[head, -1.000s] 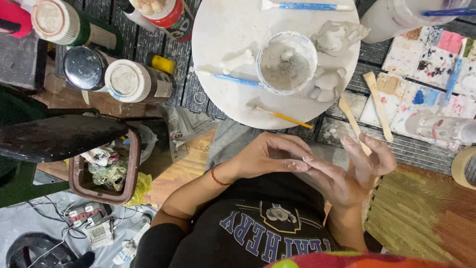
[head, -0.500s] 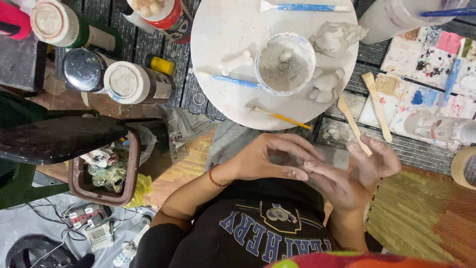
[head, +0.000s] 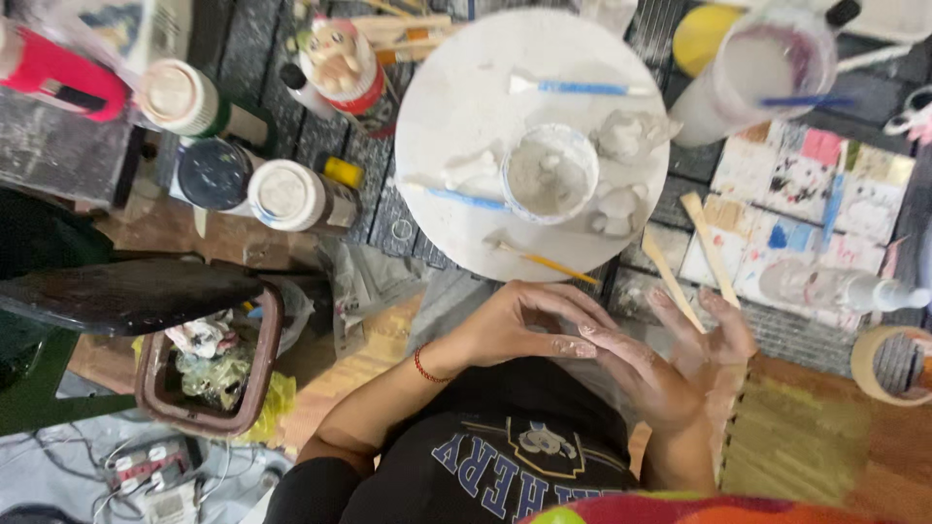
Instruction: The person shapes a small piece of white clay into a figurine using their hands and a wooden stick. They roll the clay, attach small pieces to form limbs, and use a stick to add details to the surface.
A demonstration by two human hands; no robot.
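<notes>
At the upper left of the counter stand the packages: a red bottle at the edge, a white-capped green-labelled bottle, a dark-lidded jar, a white-lidded brown jar, and a red-labelled jar with a cartoon figure.

Even bright light, soft shadows, blurred hands

Round white board with small bowl mid-bench, lidded jars left, paint-stained palette right.
</notes>
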